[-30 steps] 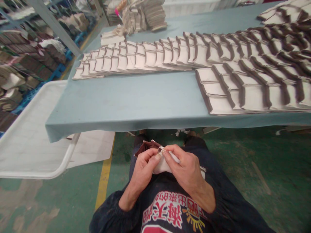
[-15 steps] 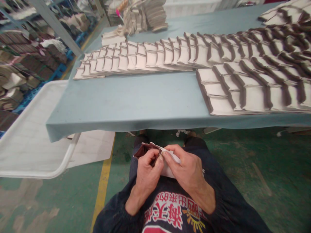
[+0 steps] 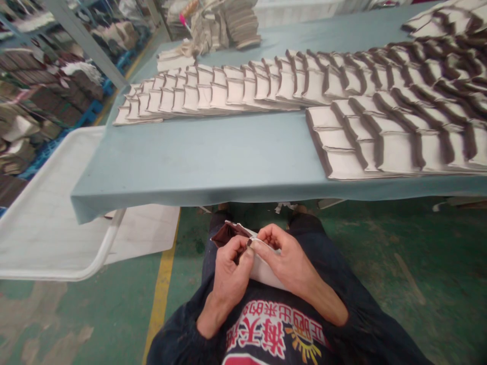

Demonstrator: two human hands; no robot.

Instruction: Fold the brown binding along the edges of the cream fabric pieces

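Over my lap I hold a folded fabric piece (image 3: 268, 272), white outside with a dark brown lining showing at its far left end. My left hand (image 3: 233, 266) pinches the brown edge between thumb and fingers. Close beside it, my right hand (image 3: 286, 258) grips the white edge, its thumb and bent fingers almost meeting the left thumb. The two hands cover much of the piece. On the table ahead lie overlapping rows of similar white and brown fabric pieces (image 3: 397, 151).
The table (image 3: 205, 157) has a blue-grey cloth and its edge runs before my knees. A white-rimmed cart (image 3: 49, 203) stands at the left. Stacked fabric bundles (image 3: 241, 25) sit at the back. Loaded shelves and a metal post (image 3: 85, 40) are further left.
My right hand has shifted slightly, its wrist swinging outward to the right. More of the white side shows below the fingers. The left hand keeps its pinch nearly in place.
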